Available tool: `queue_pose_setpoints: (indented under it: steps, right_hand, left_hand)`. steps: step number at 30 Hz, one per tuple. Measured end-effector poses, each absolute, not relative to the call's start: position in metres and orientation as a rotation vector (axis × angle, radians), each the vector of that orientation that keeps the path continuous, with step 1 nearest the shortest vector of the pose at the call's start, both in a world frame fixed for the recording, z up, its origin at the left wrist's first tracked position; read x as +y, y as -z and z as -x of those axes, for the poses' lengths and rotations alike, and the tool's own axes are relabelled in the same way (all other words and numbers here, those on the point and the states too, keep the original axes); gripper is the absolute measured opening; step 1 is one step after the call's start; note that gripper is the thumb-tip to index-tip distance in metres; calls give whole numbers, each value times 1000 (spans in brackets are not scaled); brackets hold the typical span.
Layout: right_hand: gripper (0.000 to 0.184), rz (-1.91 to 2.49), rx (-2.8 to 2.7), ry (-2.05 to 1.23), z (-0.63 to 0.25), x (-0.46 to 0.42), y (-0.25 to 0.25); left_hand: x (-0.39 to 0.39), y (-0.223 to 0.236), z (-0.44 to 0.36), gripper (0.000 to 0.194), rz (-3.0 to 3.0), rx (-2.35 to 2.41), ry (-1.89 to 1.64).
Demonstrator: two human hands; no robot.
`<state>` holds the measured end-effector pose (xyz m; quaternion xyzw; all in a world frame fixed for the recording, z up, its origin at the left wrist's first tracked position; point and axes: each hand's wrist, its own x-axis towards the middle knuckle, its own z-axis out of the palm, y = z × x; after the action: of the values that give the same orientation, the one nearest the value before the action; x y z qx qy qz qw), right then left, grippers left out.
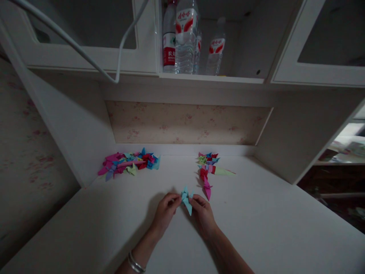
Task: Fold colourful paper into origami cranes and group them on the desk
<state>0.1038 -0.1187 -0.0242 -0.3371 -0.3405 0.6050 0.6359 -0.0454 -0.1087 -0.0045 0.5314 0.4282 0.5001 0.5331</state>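
Observation:
A light turquoise paper crane (186, 200) is held just above the white desk (256, 228), between my two hands. My left hand (168, 207) pinches its left side between thumb and fingers. On the right side, the fingers of my right hand (202, 211) are closed on it too. The crane's pointed tip hangs down toward me. Beyond my right hand lies a magenta paper crane (207, 187), touching a red one (203, 174) behind it.
A heap of colourful folded paper cranes (122, 163) lies at the back left. A smaller group (208, 158) sits at the back right, beside a pale green folded piece (224, 171). Plastic bottles (186, 38) stand on the shelf above. A white cable or tube (85, 55) hangs at upper left.

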Motion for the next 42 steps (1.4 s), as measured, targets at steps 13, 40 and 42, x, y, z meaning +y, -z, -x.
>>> queue_pose_setpoints:
  steps: [13,40,42]
  right_hand:
    - [24,711,-746,-1438,-102,-119,22]
    - [23,773,-795,-1454,-102,-120,23]
    - [24,772,-791,-1458,-102,-120,23]
  left_hand:
    - [-109,5,43,33,-1323,1045,-1127]
    - [-108,2,44,49,-1174,1054,-1126]
    - [-108,2,44,46,-1179,1047,-1130]
